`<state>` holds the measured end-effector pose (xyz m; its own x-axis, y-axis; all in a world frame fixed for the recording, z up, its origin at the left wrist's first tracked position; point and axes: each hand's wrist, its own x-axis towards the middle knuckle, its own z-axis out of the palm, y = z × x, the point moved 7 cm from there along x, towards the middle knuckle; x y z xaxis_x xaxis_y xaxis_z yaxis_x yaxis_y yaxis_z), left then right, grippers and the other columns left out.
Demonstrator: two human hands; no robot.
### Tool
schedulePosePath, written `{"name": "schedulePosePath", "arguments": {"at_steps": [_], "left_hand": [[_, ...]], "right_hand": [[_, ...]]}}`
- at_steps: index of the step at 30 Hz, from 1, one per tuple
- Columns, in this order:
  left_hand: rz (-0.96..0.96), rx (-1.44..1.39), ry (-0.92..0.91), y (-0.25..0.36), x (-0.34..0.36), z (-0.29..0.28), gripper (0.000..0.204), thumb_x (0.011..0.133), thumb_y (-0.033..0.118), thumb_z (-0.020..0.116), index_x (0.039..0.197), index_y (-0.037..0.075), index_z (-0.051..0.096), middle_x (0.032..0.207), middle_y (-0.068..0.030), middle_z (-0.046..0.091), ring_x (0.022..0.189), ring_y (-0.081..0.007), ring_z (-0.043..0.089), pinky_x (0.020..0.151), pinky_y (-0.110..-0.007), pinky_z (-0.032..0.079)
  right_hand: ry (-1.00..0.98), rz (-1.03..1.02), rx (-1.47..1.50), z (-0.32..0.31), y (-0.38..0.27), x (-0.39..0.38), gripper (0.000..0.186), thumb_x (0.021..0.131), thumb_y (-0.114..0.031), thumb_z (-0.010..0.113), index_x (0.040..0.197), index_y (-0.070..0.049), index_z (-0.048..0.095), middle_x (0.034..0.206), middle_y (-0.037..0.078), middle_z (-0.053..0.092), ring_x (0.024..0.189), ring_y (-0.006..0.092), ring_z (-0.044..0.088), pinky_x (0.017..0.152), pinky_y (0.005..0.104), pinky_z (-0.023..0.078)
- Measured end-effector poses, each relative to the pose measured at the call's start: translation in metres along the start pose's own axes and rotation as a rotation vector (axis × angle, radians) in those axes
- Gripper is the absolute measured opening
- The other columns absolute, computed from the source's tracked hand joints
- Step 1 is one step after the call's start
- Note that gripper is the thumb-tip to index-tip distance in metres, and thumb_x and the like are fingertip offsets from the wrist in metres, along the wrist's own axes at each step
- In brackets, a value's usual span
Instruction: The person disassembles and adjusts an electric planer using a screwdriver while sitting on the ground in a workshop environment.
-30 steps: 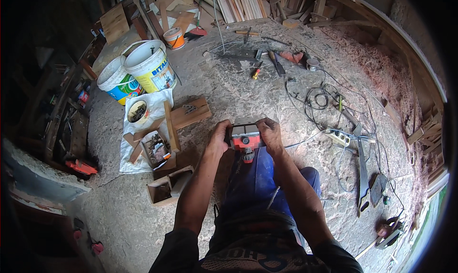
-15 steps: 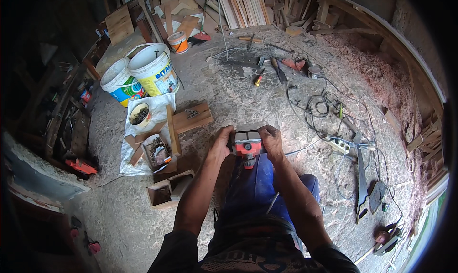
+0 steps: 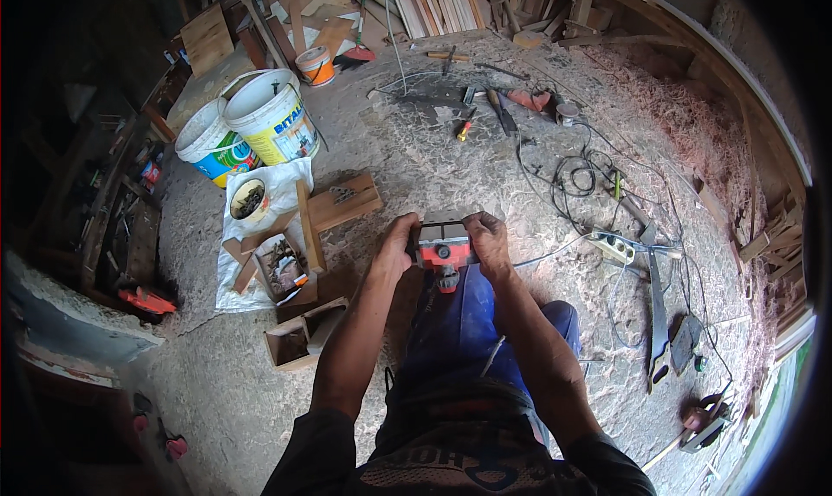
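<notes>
Between my hands is a red electric planer (image 3: 446, 252), its grey metal sole turned upward and its black round knob toward me. My left hand (image 3: 399, 241) is closed on its left side, and my right hand (image 3: 489, 244) grips the right side. The fingertips wrap partly out of sight behind the tool. It is held above my blue trouser legs (image 3: 465, 314). A cable (image 3: 550, 252) runs across the floor to the right of my right hand.
Left are paint buckets (image 3: 276, 128), a bowl of small hardware (image 3: 249, 200), boards (image 3: 345, 205) and a wooden box (image 3: 305, 333). Right are tangled cords (image 3: 579, 180), a power strip (image 3: 614, 247) and a handsaw (image 3: 660, 323). Timber (image 3: 433, 6) stands at the back; shavings (image 3: 667, 106) lie far right.
The whole view has shifted slightly, so the scene sits a little higher in the picture. Both hands keep the same grip on the planer.
</notes>
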<state>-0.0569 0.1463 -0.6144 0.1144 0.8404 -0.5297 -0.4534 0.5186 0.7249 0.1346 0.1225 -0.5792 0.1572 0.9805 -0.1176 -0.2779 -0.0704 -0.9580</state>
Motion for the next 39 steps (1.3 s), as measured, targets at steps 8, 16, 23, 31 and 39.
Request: {"name": "schedulePosePath", "arguments": {"at_steps": [8, 16, 23, 31, 39], "left_hand": [[-0.009, 0.045, -0.012, -0.003, 0.004, 0.000, 0.025, 0.076, 0.037, 0.070, 0.083, 0.014, 0.062, 0.083, -0.0040, 0.063, 0.076, -0.0215, 0.060, 0.070, -0.046, 0.052], [-0.014, 0.022, -0.021, -0.008, 0.015, -0.003, 0.023, 0.074, 0.035, 0.072, 0.081, 0.016, 0.061, 0.076, 0.0012, 0.060, 0.070, -0.0195, 0.057, 0.067, -0.047, 0.051], [-0.012, 0.062, -0.008, -0.003, 0.006, 0.001, 0.024, 0.074, 0.034, 0.070, 0.081, 0.013, 0.060, 0.080, -0.0032, 0.059, 0.075, -0.0205, 0.057, 0.068, -0.046, 0.051], [0.002, 0.008, -0.007, 0.003, -0.004, 0.008, 0.015, 0.073, 0.023, 0.065, 0.074, 0.010, 0.057, 0.075, -0.0046, 0.056, 0.067, -0.0214, 0.056, 0.065, -0.043, 0.052], [0.001, -0.026, -0.001, -0.002, -0.003, 0.009, 0.017, 0.073, 0.030, 0.065, 0.072, 0.015, 0.057, 0.071, -0.0021, 0.058, 0.062, -0.0189, 0.055, 0.059, -0.040, 0.050]], "right_hand": [[0.024, -0.003, -0.005, -0.004, 0.005, 0.003, 0.011, 0.085, -0.010, 0.063, 0.082, -0.002, 0.069, 0.073, -0.001, 0.063, 0.064, 0.0061, 0.051, 0.058, 0.0239, 0.042], [0.015, -0.020, 0.022, -0.004, 0.002, 0.002, 0.013, 0.086, -0.012, 0.062, 0.080, -0.002, 0.068, 0.071, -0.002, 0.061, 0.064, 0.0051, 0.049, 0.058, 0.0234, 0.041], [0.013, -0.023, -0.020, -0.005, 0.004, 0.004, 0.012, 0.085, -0.012, 0.062, 0.081, -0.002, 0.068, 0.071, -0.002, 0.061, 0.065, 0.0062, 0.050, 0.060, 0.0244, 0.042], [0.023, -0.017, -0.023, -0.004, 0.002, 0.002, 0.013, 0.086, -0.011, 0.061, 0.080, -0.002, 0.068, 0.072, -0.002, 0.062, 0.065, 0.0062, 0.050, 0.059, 0.0247, 0.042], [0.019, -0.012, 0.021, -0.006, 0.002, 0.001, 0.013, 0.087, -0.010, 0.061, 0.080, -0.002, 0.069, 0.072, -0.002, 0.062, 0.065, 0.0061, 0.051, 0.059, 0.0248, 0.042]]}}
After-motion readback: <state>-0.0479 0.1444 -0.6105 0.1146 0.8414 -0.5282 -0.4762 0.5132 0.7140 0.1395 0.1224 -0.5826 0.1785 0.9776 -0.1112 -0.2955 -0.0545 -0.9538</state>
